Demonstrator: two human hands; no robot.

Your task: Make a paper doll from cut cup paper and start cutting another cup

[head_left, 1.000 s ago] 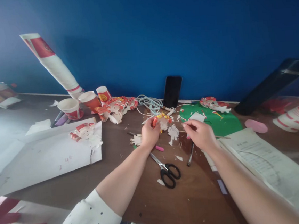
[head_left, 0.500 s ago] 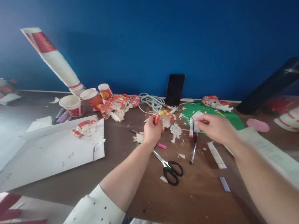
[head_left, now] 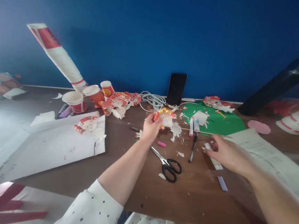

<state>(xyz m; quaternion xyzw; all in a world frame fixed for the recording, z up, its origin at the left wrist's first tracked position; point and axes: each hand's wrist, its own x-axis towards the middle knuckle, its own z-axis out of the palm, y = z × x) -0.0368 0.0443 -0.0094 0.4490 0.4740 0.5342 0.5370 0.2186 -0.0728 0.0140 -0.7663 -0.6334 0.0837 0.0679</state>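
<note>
My left hand (head_left: pixel 152 127) is closed on a paper doll (head_left: pixel 167 118), whose pale face is ringed with red and yellow paper curls. A white paper doll body (head_left: pixel 176 130) lies just below the doll's face. My right hand (head_left: pixel 228 154) reaches over a white strip (head_left: pixel 216 161), thumb and fingers apart around its far end; whether they touch it I cannot tell. Left of this hand lies a black-and-clear pen (head_left: pixel 193 147). Beyond the pen are a small marker with a pink end (head_left: pixel 191 127) and a bluish-white one (head_left: pixel 196 125). Black-handled scissors (head_left: pixel 167 164) lie nearer me.
A green paper sheet (head_left: pixel 234 121) holds scraps and another curly doll (head_left: pixel 218 104). A phone (head_left: pixel 176 88) leans on the blue wall beside a coiled cable (head_left: pixel 153 100). Paper cups (head_left: pixel 74 102), more dolls (head_left: pixel 120 104) and a white board (head_left: pixel 50 148) stand or lie left. A dark bottle (head_left: pixel 275 85) is right.
My right hand has moved from the small markers toward me and right, to the white strip; its pinched fingers have parted. The bluish-white marker now lies free. My left hand keeps the doll.
</note>
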